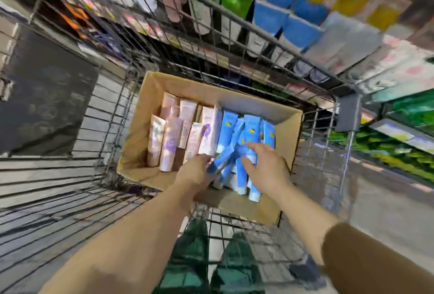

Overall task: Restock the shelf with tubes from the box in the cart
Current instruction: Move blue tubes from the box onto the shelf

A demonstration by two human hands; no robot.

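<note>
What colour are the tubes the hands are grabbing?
Blue tubes with white caps, seen in the head view.

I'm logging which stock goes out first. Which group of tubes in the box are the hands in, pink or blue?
The blue tubes, on the box's right side; both hands reach there, away from the pink tubes.

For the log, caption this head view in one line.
Both hands reach into the brown cardboard box in the wire cart: left hand grips a blue tube, right hand touches others.

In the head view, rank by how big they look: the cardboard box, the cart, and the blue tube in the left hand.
1. cart
2. cardboard box
3. blue tube held in the left hand
</note>
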